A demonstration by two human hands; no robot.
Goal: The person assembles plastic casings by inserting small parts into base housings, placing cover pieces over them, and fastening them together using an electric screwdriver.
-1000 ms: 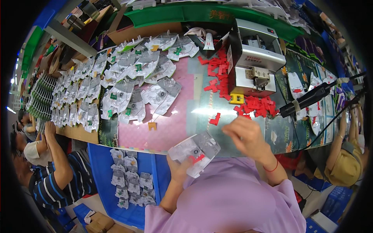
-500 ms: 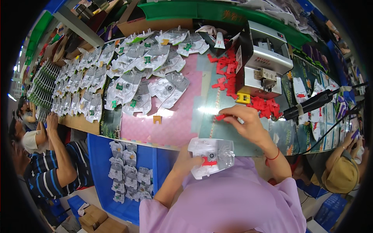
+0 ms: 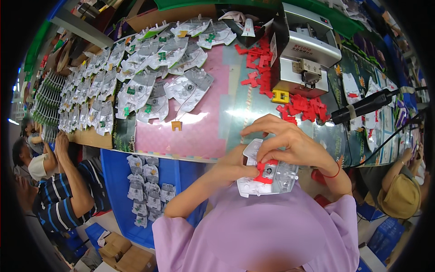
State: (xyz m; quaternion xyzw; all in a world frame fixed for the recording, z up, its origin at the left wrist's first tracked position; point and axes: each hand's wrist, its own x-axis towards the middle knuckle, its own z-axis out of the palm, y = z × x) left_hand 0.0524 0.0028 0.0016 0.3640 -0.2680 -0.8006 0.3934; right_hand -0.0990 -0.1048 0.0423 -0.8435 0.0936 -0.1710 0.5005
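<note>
head view: my left hand cradles a clear plastic blister tray from below and the side, close to my chest, just off the near edge of the surface. my right hand arches over it, fingertips pressing a red plastic clip that sits in the middle of the tray. both grips are clamped, the left on the tray's edge, the right on the clip and the tray's top. the tray looks light, thin and springy, likely to buckle if squeezed mid-panel, so i judge the rim the best place to hold. the clip seems small, stiff and easy to fumble. further out lie more red clips beside a grey metal machine, and a spread of finished blister packs.
</note>
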